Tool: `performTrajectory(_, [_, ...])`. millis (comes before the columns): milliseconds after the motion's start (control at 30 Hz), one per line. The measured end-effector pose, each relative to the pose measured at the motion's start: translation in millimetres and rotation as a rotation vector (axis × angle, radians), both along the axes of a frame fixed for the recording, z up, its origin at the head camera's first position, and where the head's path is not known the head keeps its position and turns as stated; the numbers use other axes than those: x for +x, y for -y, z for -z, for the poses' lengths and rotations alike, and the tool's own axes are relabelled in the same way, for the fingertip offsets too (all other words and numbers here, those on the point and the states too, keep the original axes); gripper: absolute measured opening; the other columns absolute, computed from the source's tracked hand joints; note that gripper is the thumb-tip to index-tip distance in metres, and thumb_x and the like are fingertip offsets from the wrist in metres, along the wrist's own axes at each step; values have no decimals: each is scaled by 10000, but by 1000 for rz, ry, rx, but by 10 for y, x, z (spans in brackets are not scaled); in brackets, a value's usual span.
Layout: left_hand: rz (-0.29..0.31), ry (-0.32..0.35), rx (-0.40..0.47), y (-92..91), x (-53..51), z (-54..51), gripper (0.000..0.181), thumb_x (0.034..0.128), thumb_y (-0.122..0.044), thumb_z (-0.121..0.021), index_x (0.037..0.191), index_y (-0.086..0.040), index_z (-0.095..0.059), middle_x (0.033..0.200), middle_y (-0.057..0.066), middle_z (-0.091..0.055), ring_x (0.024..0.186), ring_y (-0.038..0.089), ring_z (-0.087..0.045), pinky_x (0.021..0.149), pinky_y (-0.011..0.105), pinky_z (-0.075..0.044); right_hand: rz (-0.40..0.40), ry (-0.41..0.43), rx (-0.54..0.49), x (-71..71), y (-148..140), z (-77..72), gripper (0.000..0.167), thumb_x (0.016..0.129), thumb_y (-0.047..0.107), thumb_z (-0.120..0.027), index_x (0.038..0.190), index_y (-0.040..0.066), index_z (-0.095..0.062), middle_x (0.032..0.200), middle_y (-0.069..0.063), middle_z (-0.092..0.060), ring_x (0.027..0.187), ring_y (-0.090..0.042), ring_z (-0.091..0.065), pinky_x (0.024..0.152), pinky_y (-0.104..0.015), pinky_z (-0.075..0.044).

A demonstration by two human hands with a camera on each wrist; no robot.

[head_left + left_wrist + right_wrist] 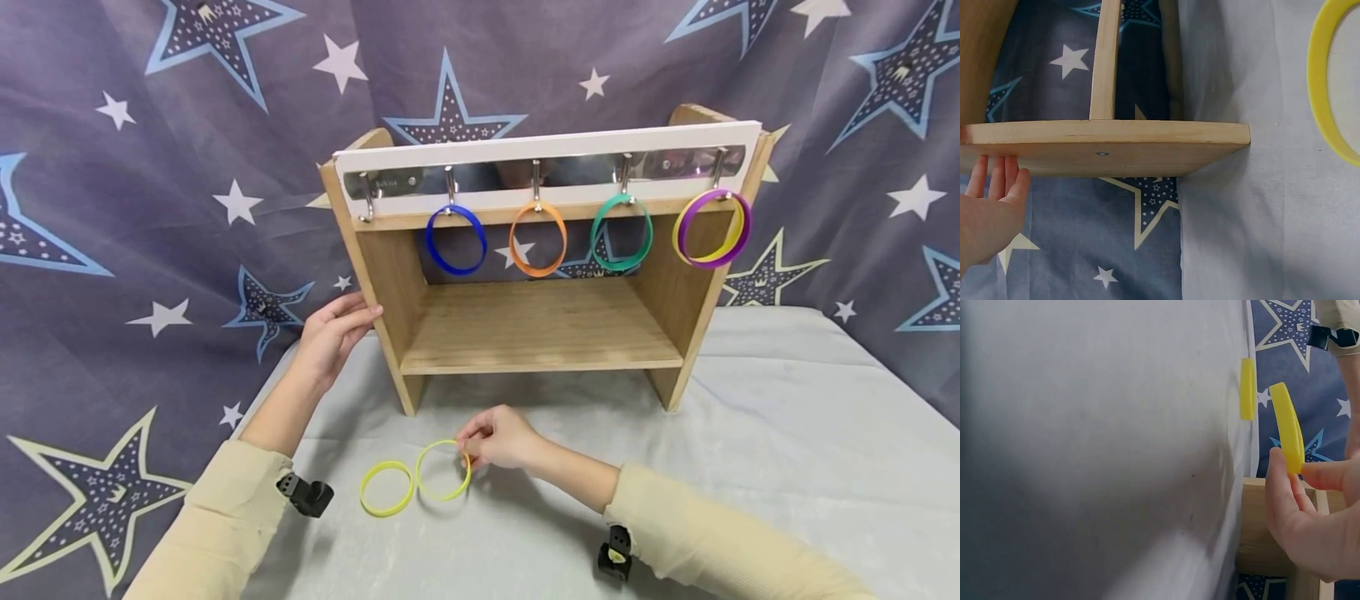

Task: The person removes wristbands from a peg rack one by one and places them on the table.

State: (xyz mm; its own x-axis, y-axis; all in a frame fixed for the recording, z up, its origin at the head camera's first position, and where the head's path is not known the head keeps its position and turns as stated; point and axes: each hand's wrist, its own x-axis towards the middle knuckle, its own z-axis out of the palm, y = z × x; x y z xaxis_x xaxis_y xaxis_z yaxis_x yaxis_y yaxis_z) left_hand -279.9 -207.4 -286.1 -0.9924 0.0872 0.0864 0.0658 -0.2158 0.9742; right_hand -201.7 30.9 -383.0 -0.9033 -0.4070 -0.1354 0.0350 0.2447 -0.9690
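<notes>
The right hand [504, 437] pinches the edge of a yellow ring [444, 498] between thumb and fingers, in front of the wooden rack; the right wrist view shows this ring [1287, 425] tilted in the right hand [1316, 519]. Left of it a second yellow ring [386, 511] lies on the cloth. At the rack's left side panel [367, 275], the left hand [330, 340] rests its fingers on the wood; in the left wrist view the fingertips of the left hand [991, 219] touch the panel [1141, 153].
Hooks on the rack's white top board [502, 152] hold a blue ring [431, 242], an orange ring [514, 246], a green ring [596, 242], and a purple ring [742, 242] with a yellow one [678, 237]. The leftmost hook [367, 200] bears no ring. Grey cloth [810, 467] covers the table.
</notes>
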Motion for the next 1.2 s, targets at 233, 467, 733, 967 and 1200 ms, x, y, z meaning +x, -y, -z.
performTrajectory(233, [1, -3, 4, 0, 5, -1, 196, 889, -5, -637, 1010, -159, -638, 963, -73, -691, 923, 14, -668, 899, 111, -540, 0, 6, 31, 15, 15, 48, 148, 867, -25, -633, 951, -139, -676, 746, -210, -692, 577, -86, -635, 660, -330, -639])
performTrajectory(467, [-3, -1, -10, 3, 7, -1, 222, 888, -20, -646, 1084, -115, -602, 971, -78, -686, 930, 9, -664, 903, 107, -536, -9, -1, 81, 25, 28, 75, 127, 856, -39, -640, 934, -126, -690, 797, -228, -701, 630, -122, -665, 647, -301, -636])
performTrajectory(733, [0, 6, -2, 13, 15, 15, 216, 886, -14, -647, 1069, -123, -612, 968, -73, -689, 926, 17, -670, 914, 113, -535, -18, -40, 181, 6, 2, 76, 116, 844, -5, -667, 929, -62, -722, 848, -179, -736, 674, -111, -679, 654, -244, -624])
performTrajectory(967, [-5, 12, -25, 16, 22, 12, 312, 890, -32, -651, 1189, -48, -562, 979, -82, -680, 938, 9, -662, 914, 107, -530, -44, -55, 191, 0, -37, 0, 146, 868, 40, -661, 959, -59, -718, 886, -188, -736, 751, -178, -703, 680, -268, -626])
performTrajectory(1200, [-7, 10, -35, 6, 3, -12, 324, 892, -39, -650, 1199, -47, -548, 976, -94, -683, 942, 1, -661, 911, 99, -525, -39, -55, 208, -24, -57, -110, 157, 873, 80, -670, 977, -24, -725, 888, -171, -736, 746, -167, -700, 697, -282, -628])
